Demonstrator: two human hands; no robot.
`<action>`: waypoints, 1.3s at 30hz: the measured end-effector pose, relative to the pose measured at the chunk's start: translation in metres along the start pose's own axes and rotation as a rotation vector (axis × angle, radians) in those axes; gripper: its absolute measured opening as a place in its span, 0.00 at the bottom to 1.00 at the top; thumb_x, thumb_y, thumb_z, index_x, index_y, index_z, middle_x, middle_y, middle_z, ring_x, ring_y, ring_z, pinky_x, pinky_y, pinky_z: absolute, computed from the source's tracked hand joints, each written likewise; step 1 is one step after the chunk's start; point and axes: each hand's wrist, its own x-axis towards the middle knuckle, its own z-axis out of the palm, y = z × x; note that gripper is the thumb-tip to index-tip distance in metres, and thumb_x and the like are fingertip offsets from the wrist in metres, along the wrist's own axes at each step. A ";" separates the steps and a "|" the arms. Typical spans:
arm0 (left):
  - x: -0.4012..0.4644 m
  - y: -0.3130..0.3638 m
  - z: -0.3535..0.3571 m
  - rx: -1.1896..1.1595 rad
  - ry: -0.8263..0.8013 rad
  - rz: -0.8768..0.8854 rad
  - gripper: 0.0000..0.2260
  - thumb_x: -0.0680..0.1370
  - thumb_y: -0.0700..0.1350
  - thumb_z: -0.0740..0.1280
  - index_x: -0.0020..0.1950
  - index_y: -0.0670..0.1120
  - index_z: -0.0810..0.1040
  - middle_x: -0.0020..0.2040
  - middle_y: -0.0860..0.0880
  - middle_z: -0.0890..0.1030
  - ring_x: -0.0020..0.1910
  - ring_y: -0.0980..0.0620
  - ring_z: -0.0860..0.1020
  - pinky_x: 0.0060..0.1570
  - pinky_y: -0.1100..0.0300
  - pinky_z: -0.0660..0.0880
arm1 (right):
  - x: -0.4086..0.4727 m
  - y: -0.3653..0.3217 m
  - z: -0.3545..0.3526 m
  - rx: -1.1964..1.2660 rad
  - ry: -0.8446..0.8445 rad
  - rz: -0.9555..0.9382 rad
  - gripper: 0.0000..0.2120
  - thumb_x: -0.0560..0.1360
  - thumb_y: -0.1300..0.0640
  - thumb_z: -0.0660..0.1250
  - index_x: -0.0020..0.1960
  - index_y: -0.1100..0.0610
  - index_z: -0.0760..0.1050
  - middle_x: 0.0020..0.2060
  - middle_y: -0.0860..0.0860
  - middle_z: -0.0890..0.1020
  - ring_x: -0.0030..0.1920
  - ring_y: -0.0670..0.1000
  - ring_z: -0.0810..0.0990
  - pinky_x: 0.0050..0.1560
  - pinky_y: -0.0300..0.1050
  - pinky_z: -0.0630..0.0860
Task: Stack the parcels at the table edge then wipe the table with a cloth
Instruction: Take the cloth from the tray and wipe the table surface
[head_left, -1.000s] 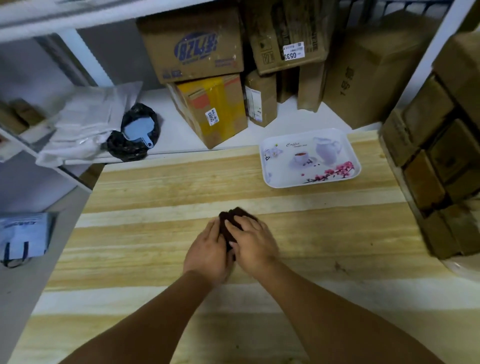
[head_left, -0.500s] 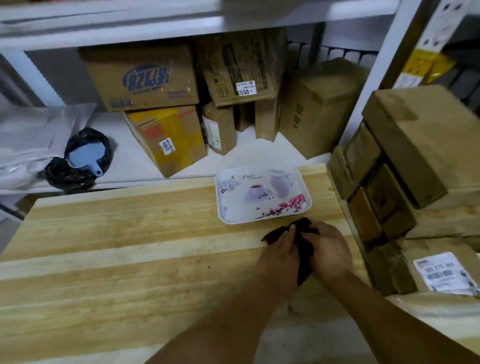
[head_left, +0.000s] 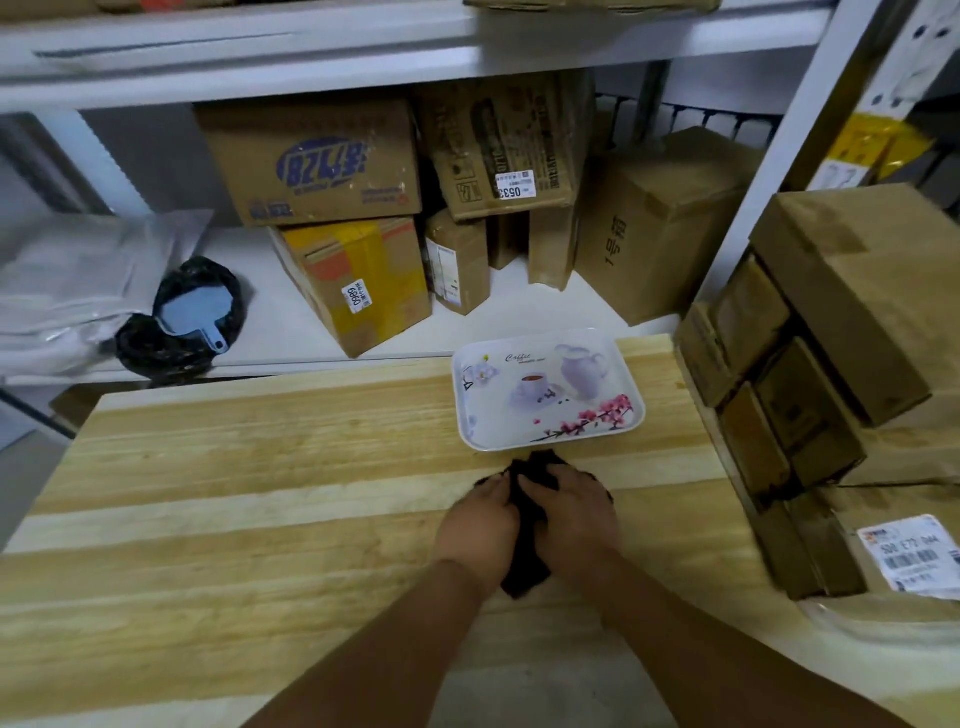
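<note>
White metal shelving (head_left: 363, 57) behind, stacked cardboard boxes (head_left: 311, 161).

Left side's wide open, right side's boxed in

The pale striped wooden table (head_left: 234, 519) is lying bare leftward; the white floral plastic tray (head_left: 548, 395) is blocking ahead, stacked brown cardboard parcels (head_left: 810, 395) are walling off the right.

The white tray (head_left: 548, 395) on the table carries the script word "Coffee" above a printed cup and jug. A white sticker on the yellow-taped box (head_left: 358, 283) reads "0989". The creased carton (head_left: 506, 145) above wears a sticker reading "0533". The tall brown box (head_left: 657, 228) shows "1号箱". The parcel label (head_left: 906, 558) at right has a barcode, its digits too blurred to read.
</note>
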 end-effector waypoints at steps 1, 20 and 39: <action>-0.010 -0.015 0.000 -0.016 -0.001 -0.031 0.22 0.82 0.41 0.55 0.76 0.43 0.61 0.77 0.47 0.62 0.75 0.50 0.61 0.70 0.65 0.56 | -0.002 -0.015 0.008 -0.003 -0.022 -0.036 0.24 0.74 0.51 0.61 0.69 0.40 0.68 0.72 0.51 0.67 0.69 0.59 0.66 0.68 0.49 0.65; -0.104 -0.116 -0.019 0.275 -0.072 -0.082 0.26 0.76 0.47 0.51 0.71 0.40 0.70 0.75 0.43 0.63 0.76 0.44 0.60 0.73 0.48 0.58 | 0.022 -0.109 0.064 0.106 -0.028 -0.339 0.16 0.76 0.49 0.66 0.61 0.54 0.78 0.58 0.52 0.77 0.60 0.53 0.73 0.62 0.43 0.68; -0.116 -0.138 -0.010 0.030 0.237 -0.177 0.29 0.71 0.50 0.65 0.71 0.42 0.69 0.71 0.40 0.70 0.71 0.40 0.68 0.67 0.40 0.67 | 0.011 -0.145 0.104 0.064 0.009 -0.421 0.14 0.74 0.51 0.61 0.56 0.44 0.80 0.55 0.44 0.81 0.53 0.50 0.79 0.54 0.37 0.72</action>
